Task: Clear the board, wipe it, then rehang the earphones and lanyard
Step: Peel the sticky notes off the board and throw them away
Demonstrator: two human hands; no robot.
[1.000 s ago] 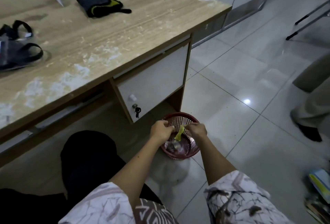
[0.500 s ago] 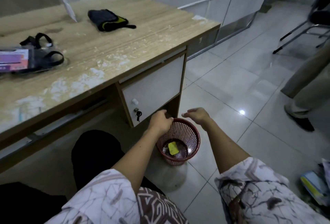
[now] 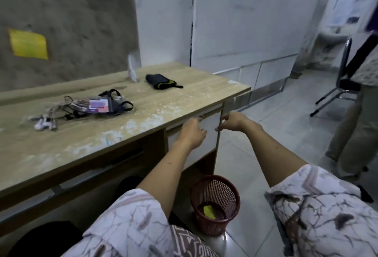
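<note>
The brown felt board point(image 3: 81, 21) stands at the back of the desk point(image 3: 163, 103), with one yellow note point(image 3: 28, 43) pinned at its left. A black lanyard with a purple card point(image 3: 102, 104) lies on the desk, tangled with the white earphones point(image 3: 46, 120) to its left. My left hand point(image 3: 192, 131) and my right hand point(image 3: 233, 120) hover empty in front of the desk's white drawer, fingers loosely curled. A crumpled yellow note point(image 3: 208, 211) lies in the red basket point(image 3: 216, 187) on the floor below them.
A black and green cloth point(image 3: 161, 80) lies on the desk's far right part. A white bracket point(image 3: 132, 70) props the board. A person in beige trousers point(image 3: 356, 121) stands at the right beside a black chair point(image 3: 343, 80). The desk top has white worn patches.
My hands dropped the yellow note into the red basket, then rose to the level of the desk drawer. My view lifted, so the board now shows.
</note>
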